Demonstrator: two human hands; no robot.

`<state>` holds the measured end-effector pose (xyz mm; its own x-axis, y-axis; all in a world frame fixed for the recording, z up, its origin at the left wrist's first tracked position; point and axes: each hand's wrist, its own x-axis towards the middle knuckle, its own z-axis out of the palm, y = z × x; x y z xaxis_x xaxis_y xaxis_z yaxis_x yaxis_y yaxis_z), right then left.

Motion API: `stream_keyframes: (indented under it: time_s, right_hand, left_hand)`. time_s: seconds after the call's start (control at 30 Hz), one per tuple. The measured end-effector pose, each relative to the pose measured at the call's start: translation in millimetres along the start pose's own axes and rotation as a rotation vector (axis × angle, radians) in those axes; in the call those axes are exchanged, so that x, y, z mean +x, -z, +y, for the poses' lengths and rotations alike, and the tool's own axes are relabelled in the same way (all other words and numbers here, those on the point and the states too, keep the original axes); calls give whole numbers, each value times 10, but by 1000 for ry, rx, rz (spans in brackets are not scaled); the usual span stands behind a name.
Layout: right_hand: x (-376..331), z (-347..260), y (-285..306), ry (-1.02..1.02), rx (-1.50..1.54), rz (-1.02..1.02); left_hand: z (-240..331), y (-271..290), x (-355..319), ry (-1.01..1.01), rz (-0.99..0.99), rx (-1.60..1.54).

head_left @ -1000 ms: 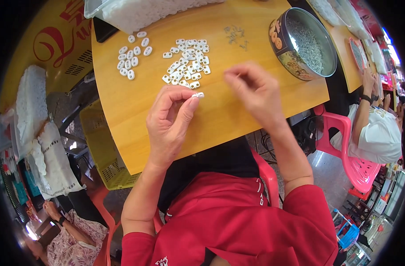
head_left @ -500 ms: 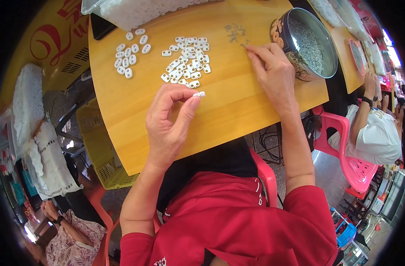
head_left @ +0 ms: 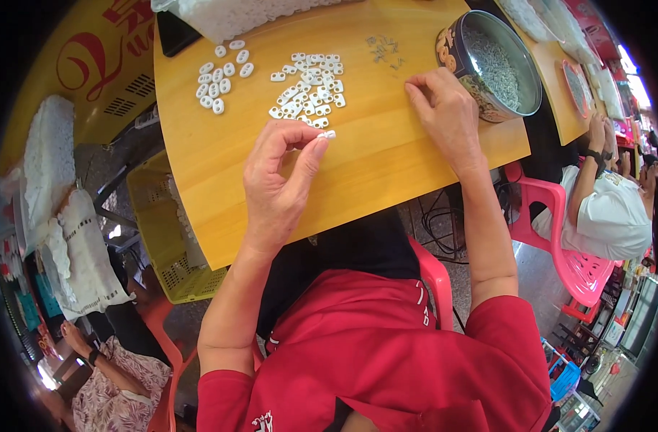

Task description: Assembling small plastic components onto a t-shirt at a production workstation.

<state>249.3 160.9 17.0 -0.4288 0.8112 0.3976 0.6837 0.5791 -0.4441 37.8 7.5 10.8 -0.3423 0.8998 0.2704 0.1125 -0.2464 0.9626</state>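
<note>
My left hand (head_left: 282, 169) pinches a small white plastic piece (head_left: 327, 135) between thumb and forefinger, just on my side of a cluster of white two-holed plastic pieces (head_left: 311, 90). My right hand (head_left: 445, 115) is raised over the table's right part, thumb and fingertips closed together; whatever they may hold is too small to make out. Beyond its fingertips lies a loose scatter of small metal screws (head_left: 383, 49). Several white oval two-holed pieces (head_left: 214, 89) are grouped at the left of the table.
A round tin (head_left: 464, 68) full of small metal screws stands right of my right hand. A clear container of white pieces (head_left: 235, 18) sits at the far edge of the yellow wooden table (head_left: 221, 180). A yellow crate (head_left: 152, 223) is at the left. Other people sit on both sides.
My right hand has drawn back a little from the scattered screws, fingertips closed. My left hand keeps its pinch on the white piece. The view has shifted slightly.
</note>
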Motion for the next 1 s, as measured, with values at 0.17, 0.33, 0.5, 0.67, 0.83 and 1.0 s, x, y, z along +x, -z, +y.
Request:
stream_keyframes:
  time_s: [0.17, 0.33, 0.5, 0.67, 0.83, 1.0]
  right_hand:
    - [33, -6, 34, 27, -64, -24]
    - [43, 49, 49, 12, 69, -35]
    - [85, 25, 48, 10, 103, -29]
    - [245, -41, -17, 132, 30, -21]
    - [283, -84, -105, 180, -89, -48]
    - [266, -99, -125, 184, -112, -48]
  left_hand:
    - [-19, -10, 4, -65, 13, 66]
    - [-20, -11, 9, -81, 18, 71]
    - [-19, -2, 5, -91, 23, 83]
    - [-25, 1, 7, -85, 18, 97]
    - [-42, 0, 1, -84, 33, 83]
    - [-18, 0, 4, -95, 23, 97]
